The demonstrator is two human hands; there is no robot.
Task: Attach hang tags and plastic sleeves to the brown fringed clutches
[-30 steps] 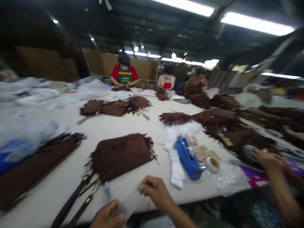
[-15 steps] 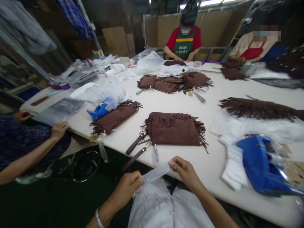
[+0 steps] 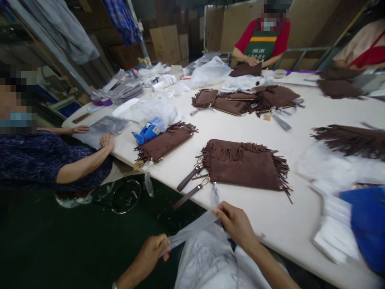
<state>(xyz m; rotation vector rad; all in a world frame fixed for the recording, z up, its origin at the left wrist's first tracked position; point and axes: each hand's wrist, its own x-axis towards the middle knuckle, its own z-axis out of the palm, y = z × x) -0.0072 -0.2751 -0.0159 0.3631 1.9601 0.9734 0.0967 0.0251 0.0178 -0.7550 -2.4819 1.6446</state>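
Observation:
A strip of translucent plastic [image 3: 192,228], perhaps a narrow bag, is stretched between my two hands over my lap. Its lower left end is pinched in my left hand [image 3: 155,249]. The fingers of my right hand [image 3: 233,220] close on its upper right end, just off the table's edge. Beyond them lies a brown fringed pouch [image 3: 240,166] with a wrist strap [image 3: 188,196] hanging over the edge. A small plastic-wrapped piece [image 3: 215,194] dangles from the pouch, close above my right hand.
Another fringed pouch [image 3: 167,142] lies left beside a blue tape dispenser [image 3: 147,132]. Several pouches [image 3: 234,105] are piled mid-table. White sheets [image 3: 333,228] and a blue object [image 3: 365,224] are at right. Co-workers sit at left [image 3: 60,160] and across the table [image 3: 261,44].
My left hand has moved left and down, so more of the plastic strip shows. The view has turned left. The co-worker across now has both hands together on a brown piece.

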